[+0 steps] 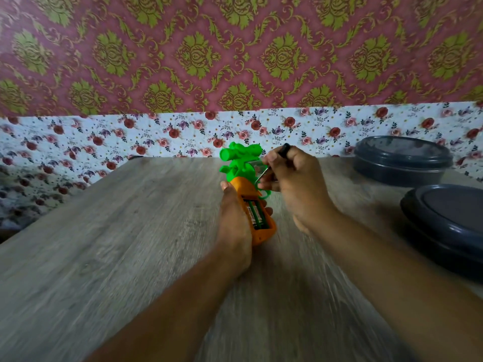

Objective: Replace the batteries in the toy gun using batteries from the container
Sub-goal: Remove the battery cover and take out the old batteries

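The toy gun (243, 168) has a green top and an orange grip, and it is held above the middle of the wooden table. My left hand (234, 220) grips the orange grip from the left. The battery compartment (257, 214) in the grip lies open, with green batteries showing inside. My right hand (292, 178) is curled round a small screwdriver (283, 150) with a dark handle, whose metal shaft points down towards the gun. It is just right of the gun's green part. A dark grey round container (402, 160) stands at the far right.
A dark grey lid (449, 220) lies on the table at the right edge, nearer than the container. The wooden table (130, 231) meets a flowered cloth and a patterned wall at the back. The frame is blurred by motion.
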Demonstrator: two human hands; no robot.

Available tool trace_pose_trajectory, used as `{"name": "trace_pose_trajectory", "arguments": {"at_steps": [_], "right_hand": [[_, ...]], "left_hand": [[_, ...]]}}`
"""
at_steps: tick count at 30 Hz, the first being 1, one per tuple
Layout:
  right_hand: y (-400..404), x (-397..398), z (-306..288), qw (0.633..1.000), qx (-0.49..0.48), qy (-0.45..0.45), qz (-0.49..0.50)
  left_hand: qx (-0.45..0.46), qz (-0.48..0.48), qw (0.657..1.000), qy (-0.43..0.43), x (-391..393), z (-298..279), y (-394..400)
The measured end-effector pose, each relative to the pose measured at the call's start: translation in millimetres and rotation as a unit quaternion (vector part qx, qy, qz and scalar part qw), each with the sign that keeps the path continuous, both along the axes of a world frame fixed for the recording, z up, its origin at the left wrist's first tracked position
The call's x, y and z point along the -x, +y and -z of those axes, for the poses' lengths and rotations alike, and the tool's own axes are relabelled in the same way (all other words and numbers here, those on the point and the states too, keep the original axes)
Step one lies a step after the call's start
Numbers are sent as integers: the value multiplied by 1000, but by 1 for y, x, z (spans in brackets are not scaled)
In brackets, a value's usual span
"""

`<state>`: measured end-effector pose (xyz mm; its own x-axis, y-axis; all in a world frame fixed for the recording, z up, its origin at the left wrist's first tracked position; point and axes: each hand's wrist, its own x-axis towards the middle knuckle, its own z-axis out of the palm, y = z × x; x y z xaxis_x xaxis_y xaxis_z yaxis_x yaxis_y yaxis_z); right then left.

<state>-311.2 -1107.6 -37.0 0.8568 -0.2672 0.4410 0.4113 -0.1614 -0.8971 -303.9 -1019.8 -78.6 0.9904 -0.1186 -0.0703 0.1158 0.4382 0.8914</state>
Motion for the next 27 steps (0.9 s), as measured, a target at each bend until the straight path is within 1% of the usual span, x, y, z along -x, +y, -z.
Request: {"name": "trace_pose_trajectory", "arguments": {"at_steps": [2, 4, 5, 7, 13, 19, 27], "right_hand": [[3, -2, 12, 996, 83, -25, 22], [0, 0, 24, 989, 134, -50, 36], [-2, 1, 28, 988, 134, -61, 37], [-6, 0, 33, 992, 103, -68, 23], [-10, -1, 35, 995, 49, -75, -45], [-13, -1, 38, 990, 89, -91, -59], [-16, 0, 37, 989, 55, -83, -108]], "left_hand": [[6, 11, 1000, 9, -3, 2, -1], [15, 12, 1000, 20, -5, 5, -2], [14, 9, 1000, 23, -6, 5, -2], [16, 11, 1000, 22, -7, 4, -2], [30, -2, 999, 21, -5, 2, -2], [46, -4, 998, 39, -8, 4, -1], [32, -8, 999, 40, -4, 0, 1]]}}
